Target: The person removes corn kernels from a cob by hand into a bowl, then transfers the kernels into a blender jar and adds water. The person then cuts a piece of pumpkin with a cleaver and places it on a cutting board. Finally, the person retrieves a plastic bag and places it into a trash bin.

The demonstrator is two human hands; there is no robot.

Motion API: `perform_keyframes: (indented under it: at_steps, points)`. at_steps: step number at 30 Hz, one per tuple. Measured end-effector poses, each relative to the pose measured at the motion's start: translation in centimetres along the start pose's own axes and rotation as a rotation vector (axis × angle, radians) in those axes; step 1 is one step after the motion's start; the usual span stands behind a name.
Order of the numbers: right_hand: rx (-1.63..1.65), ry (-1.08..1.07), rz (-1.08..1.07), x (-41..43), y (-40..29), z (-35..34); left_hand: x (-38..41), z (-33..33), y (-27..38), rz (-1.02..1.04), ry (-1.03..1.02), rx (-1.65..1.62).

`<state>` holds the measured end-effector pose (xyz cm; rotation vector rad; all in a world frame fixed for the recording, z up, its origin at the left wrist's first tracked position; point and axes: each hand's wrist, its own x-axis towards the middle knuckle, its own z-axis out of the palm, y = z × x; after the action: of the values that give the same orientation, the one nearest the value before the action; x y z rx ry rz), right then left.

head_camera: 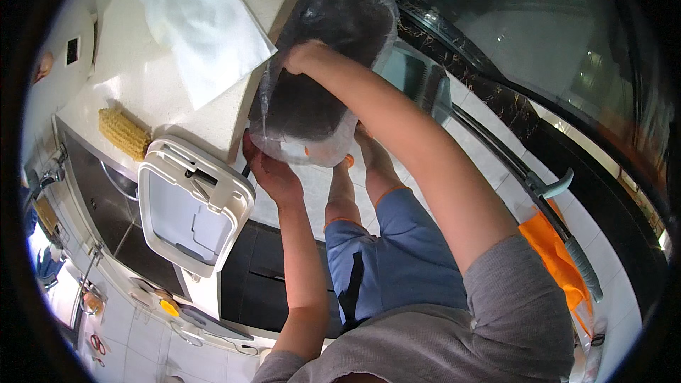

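In front of me is a dark trash bin (314, 98) with rounded corners. A clear plastic bag (324, 151) lines it and folds out over the rim. My right hand (306, 57) reaches over the opening to the left inner side, its fingers hidden by the liner and wall. My left hand (272, 173) is against the outside of the near left corner, in shadow. Its fingertips pass out of sight beside the bin, so their grip does not show. The bin's detached white lid frame (242, 199), with a grey flap (181, 218), rests left of that hand at the sink's edge.
A white cloth (197, 26) hangs over the edge of the pale countertop (114, 85). Near the sink (101, 191) lies a yellow bristly scrubber (125, 134). A dustpan (407, 72), long handles (497, 154) and an orange bag (556, 260) stand on the right. My legs are below the bin.
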<state>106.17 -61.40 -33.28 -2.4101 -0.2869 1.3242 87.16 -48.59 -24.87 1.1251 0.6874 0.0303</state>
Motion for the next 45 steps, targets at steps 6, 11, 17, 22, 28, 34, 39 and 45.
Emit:
perform_keyframes:
  at_steps: [6,11,17,22,28,34,39,45]
  points:
    - [-0.279,-0.01,0.082,0.4,1.7,2.3,0.0,1.8,0.6,0.165,0.002,0.208]
    - [-0.299,0.119,-0.178,1.1,2.6,5.4,0.7,1.2,1.1,0.046,-0.079,0.283]
    - [-0.118,-0.051,-0.087,-3.6,0.3,0.9,2.4,1.1,1.3,-0.117,0.181,0.099]
    - [0.438,0.3,-0.494,-13.3,2.3,-4.7,2.9,1.7,1.2,-0.076,0.118,0.137]
    - [0.62,0.937,0.146,-12.9,12.3,-9.1,4.0,2.0,0.7,-0.123,0.007,-0.143]
    - [1.383,0.376,0.005,-4.7,15.5,-8.6,4.8,2.4,0.2,-0.374,-0.005,-0.371]
    - [1.155,0.506,0.141,-2.9,13.8,-9.0,5.9,3.6,-2.0,-0.463,0.144,-0.416]
    - [1.176,0.486,0.265,-8.3,15.3,-6.6,0.0,1.8,-3.4,-0.428,0.135,-0.341]
